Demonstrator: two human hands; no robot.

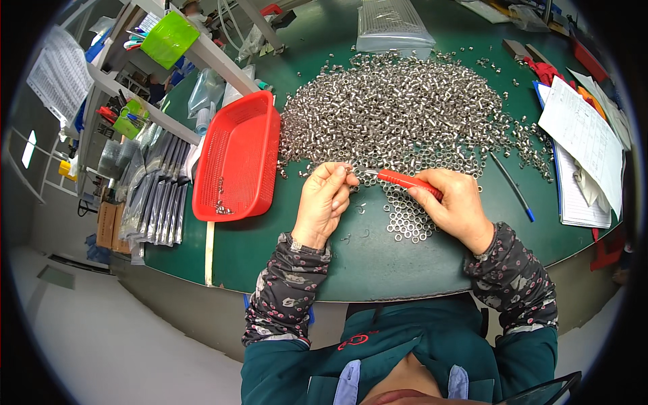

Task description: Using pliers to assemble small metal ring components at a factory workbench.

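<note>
Left hand (322, 202) pinches a mostly hidden piece (349, 169), right hand (456, 208) grips a red-handled tool (399, 179)

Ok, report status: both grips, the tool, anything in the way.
Right grip closed on red-handled tool. Left grip pinched near its tip; anything held too small to tell. Closest clutter: loose metal rings beside the tool, larger pile beyond.

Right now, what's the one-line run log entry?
right hand: gripping red-handled tool | left hand: pinched near its tip | green table: heaped metal rings | red basket: few metal parts
</note>
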